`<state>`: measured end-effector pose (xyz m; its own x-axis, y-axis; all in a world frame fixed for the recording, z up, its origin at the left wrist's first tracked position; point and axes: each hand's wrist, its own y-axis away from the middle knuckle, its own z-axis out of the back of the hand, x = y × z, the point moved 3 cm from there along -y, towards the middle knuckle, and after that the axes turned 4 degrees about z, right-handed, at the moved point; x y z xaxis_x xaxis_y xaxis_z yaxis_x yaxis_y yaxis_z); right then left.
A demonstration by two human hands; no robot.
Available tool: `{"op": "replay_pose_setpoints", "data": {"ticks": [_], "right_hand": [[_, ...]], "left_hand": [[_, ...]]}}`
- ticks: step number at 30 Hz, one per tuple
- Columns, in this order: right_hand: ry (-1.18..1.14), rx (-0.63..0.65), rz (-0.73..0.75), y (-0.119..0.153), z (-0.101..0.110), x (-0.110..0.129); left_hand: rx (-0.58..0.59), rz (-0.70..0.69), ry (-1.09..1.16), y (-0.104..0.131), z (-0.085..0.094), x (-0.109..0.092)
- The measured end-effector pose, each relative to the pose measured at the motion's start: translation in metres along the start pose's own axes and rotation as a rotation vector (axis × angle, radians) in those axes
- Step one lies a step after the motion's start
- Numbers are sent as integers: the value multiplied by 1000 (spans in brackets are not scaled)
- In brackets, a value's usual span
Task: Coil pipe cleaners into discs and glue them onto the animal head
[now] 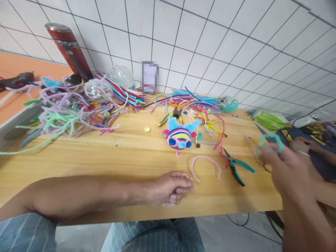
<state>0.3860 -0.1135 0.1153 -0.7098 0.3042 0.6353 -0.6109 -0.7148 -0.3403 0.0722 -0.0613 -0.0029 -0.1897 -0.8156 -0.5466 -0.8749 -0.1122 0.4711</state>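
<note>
My left hand [173, 187] rests on the near part of the table with its fingers curled. A bit of something lilac [168, 203] shows under its edge; whether the fingers hold it is hidden. To its right lies a pale pink pipe cleaner [206, 158] bent into an arch. My right hand [285, 162], blurred, is raised at the right and pinches a teal pipe cleaner [278, 140] curved into a loop. Teal-handled pliers [234, 164] lie between the hands. Farther back sits a striped pipe-cleaner figure [180, 134] with blue horns and round blue pieces at its front.
Tangled pipe cleaners [63, 105] cover the left; bundles [194, 99] lie along the tiled wall. A red flask [69, 52], clear balls [122, 76] and yellow-handled cutters [176, 113] stand or lie behind. Another person's hand [301, 145] is at the far right.
</note>
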Motion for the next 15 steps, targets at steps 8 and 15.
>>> {"op": "replay_pose_setpoints", "data": {"ticks": [8,15], "right_hand": [[-40,322,246,10,-77,39],[-458,803,242,141,-90,55]], "left_hand": [[85,-88,-121,7,9,-5],[185,-66,-202,11,2,3]]}}
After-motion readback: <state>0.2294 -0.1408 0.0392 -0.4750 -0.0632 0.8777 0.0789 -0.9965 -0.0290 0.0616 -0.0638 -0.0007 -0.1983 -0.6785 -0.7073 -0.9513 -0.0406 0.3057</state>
